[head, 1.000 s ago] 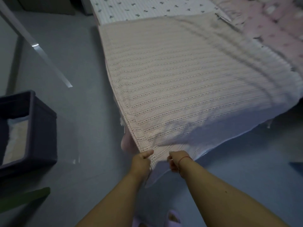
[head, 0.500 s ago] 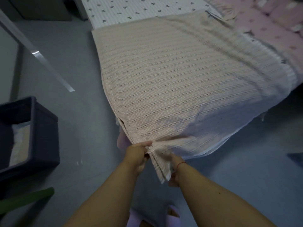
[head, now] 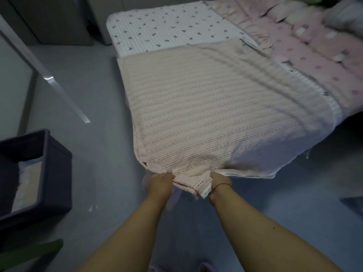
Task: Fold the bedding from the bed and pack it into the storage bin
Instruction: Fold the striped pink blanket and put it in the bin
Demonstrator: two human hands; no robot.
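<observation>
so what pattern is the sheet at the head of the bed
White sheet with small dark sprigs, seen in the head view.

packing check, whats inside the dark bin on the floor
Inside the dark storage bin lies pale, folded-looking fabric, cream and white. The near wall and the frame edge hide the rest, so what lies beneath cannot be seen.

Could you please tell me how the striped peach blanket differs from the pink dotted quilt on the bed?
The peach blanket lies spread fairly flat with woven stripes; the pink quilt is bunched and puffy with pale dots. The blanket's near edge is gripped by the left hand and right hand; nothing holds the quilt. Both rest on the bed.
</observation>
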